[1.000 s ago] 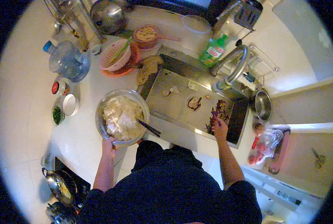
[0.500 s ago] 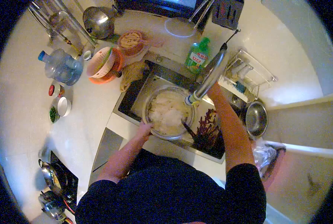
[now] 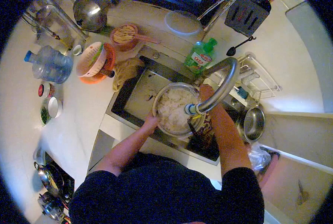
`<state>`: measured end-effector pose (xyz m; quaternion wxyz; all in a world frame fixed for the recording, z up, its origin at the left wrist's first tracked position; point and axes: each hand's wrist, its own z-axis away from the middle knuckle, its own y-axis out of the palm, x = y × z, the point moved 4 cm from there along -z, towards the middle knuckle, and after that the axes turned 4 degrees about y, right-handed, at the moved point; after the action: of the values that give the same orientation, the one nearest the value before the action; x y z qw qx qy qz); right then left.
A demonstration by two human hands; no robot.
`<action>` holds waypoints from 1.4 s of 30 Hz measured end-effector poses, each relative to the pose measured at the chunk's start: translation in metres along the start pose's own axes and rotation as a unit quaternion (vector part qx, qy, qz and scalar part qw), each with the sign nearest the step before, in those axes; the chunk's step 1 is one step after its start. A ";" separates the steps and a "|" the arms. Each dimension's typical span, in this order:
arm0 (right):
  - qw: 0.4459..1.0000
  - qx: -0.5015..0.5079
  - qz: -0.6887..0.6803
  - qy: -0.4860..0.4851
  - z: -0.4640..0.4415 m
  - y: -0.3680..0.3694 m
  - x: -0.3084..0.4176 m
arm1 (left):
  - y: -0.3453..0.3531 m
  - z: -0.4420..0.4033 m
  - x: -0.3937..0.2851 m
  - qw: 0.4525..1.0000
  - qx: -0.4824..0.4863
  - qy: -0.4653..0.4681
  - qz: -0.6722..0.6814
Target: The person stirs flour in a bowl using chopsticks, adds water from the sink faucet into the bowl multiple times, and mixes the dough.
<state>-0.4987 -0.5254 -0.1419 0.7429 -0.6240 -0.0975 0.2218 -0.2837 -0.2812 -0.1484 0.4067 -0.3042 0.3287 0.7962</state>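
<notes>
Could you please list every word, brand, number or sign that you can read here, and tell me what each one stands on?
No text can be read clearly enough to quote.
Green bottle: its label bears marks like writing, too blurred to read.
Small jar with a red lid: any marking is too small to make out.

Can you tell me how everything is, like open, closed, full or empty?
Big bowl: filled with something pale
Tap: arched over the big bowl; can't tell if running
Left hand: gripping the big bowl's rim
Right hand: near the tap; its grip is hidden
Green bottle: upright
Water jug: capped
Jar: red lid on
Metal bowl: looks empty
</notes>
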 end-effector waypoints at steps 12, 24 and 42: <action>1.000 -0.001 0.005 -0.002 0.002 0.014 -0.007 | 0.001 -0.053 0.059 0.992 0.079 0.047 -0.081; 0.964 -0.115 -0.207 0.120 0.031 -0.036 -0.025 | -0.064 0.068 -0.028 0.980 -0.128 -0.036 -0.147; 0.916 -0.135 -0.341 -0.160 0.192 -0.191 0.286 | -0.317 0.174 -0.069 0.930 -0.324 0.102 0.142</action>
<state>-0.2877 -0.2506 0.0448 0.6566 -0.6036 -0.4509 0.0365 -0.0195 -0.0340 -0.0801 0.1330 -0.4485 0.1327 0.8738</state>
